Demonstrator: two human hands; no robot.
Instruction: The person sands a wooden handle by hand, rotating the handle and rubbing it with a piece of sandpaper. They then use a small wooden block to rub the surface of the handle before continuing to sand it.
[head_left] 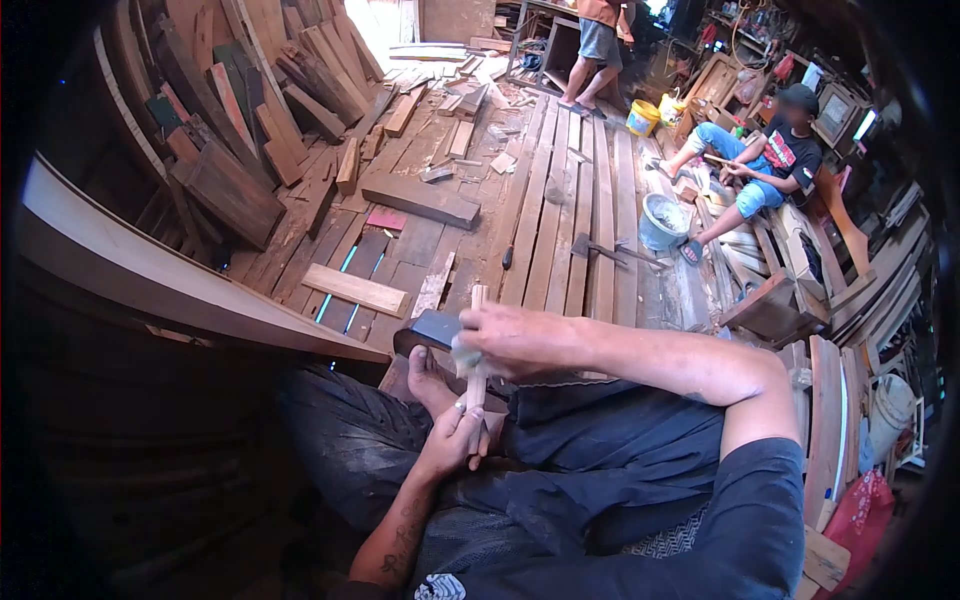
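My left hand (452, 440) is closed around the lower end of a narrow wooden stick (477, 392), held upright over my lap. Higher up, my right hand (508, 340) wraps round the same stick, its fingers slightly blurred. Under those fingers shows a small pale piece (464, 357), perhaps folded sandpaper, pressed against the wood. The stick's top end pokes out above my right hand. Just behind sits a dark block (436, 327), partly covered by the right hand. My bare foot (426, 378) is close to the left of the stick.
Ahead, a hammer-like tool (597, 248) lies on long planks (545, 225). A loose board (355, 289) and a thick beam (420, 200) lie to the left. Timber (235, 170) leans at the far left. A seated person (765, 165) works beside a bucket (664, 222); another person (598, 50) stands behind.
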